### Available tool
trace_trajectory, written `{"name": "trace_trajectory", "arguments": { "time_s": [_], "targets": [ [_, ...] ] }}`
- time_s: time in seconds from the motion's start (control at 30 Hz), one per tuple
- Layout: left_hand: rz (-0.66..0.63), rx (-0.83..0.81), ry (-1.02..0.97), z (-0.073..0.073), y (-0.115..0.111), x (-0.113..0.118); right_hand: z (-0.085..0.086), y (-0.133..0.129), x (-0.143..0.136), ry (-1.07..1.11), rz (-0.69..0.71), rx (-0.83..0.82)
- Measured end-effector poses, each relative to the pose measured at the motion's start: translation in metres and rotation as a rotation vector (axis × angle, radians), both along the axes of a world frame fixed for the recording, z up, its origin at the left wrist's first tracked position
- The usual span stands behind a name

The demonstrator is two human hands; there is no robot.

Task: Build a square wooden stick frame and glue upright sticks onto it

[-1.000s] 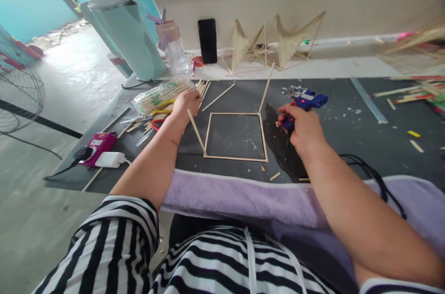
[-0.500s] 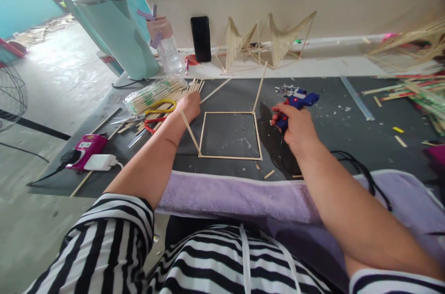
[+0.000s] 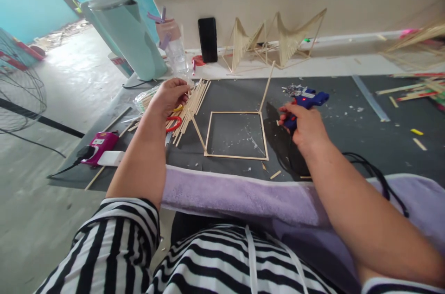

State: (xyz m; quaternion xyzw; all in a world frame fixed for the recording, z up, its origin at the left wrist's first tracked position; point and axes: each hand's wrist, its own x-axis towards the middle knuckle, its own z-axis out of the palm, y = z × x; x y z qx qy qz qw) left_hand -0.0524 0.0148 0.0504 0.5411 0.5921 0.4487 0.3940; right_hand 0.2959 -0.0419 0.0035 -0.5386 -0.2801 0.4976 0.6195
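Observation:
My right hand (image 3: 306, 127) is wrapped round the handle of a blue hot glue gun (image 3: 311, 99), which has a small red light on. My left hand (image 3: 172, 94) hovers over a pile of thin wooden sticks (image 3: 196, 104), its fingertips pinched together; whatever is between them is too small to make out. Between the hands, a square frame (image 3: 239, 157) of sticks lies on the dark board, with one stick rising at its near left corner and another at its far right corner. Scissors (image 3: 174, 123) with red and yellow handles lie partly under my left forearm.
A pink power strip (image 3: 100, 145) sits at the left, near a tall pale green container (image 3: 139, 39). Behind are a bottle (image 3: 175, 50), a phone (image 3: 207, 40) and stick models (image 3: 288, 41). A clear ruler-like strip (image 3: 370, 97) and coloured sticks (image 3: 420, 90) lie right.
My left hand has moved left and slightly back over the stick pile. The stick that jutted right from beside it no longer shows there. The right hand keeps the glue gun; the view has shifted slightly.

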Motion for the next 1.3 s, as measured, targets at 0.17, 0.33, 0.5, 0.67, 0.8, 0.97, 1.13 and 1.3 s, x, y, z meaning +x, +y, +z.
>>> {"name": "trace_trajectory", "arguments": {
  "time_s": [0.17,0.33,0.5,0.67,0.8,0.97,1.13,1.3],
  "targets": [
    [0.055,0.162,-0.09,0.015,-0.009,-0.008,0.001,0.0,-0.001,0.005,-0.007,-0.001],
    [0.085,0.199,-0.087,0.024,-0.017,-0.014,0.002,0.0,-0.001,0.011,-0.013,-0.015],
    [0.066,0.147,-0.045,0.022,-0.018,-0.012,0.0,0.0,0.0,-0.009,0.006,0.004],
    [-0.007,0.08,0.006,0.01,-0.012,-0.007,-0.003,0.001,0.0,-0.006,0.014,0.035],
    [-0.073,0.005,0.069,-0.003,-0.006,-0.004,-0.002,0.001,0.0,-0.014,0.008,0.026],
    [-0.129,-0.057,0.089,-0.015,-0.004,0.004,0.0,0.001,-0.001,-0.005,0.001,0.013],
    [-0.164,-0.131,0.121,-0.018,-0.008,0.013,0.0,0.001,-0.001,0.002,0.001,0.016],
    [-0.232,-0.153,0.103,-0.017,-0.012,0.016,-0.001,0.001,-0.002,-0.004,-0.002,0.02]
  ]
}}
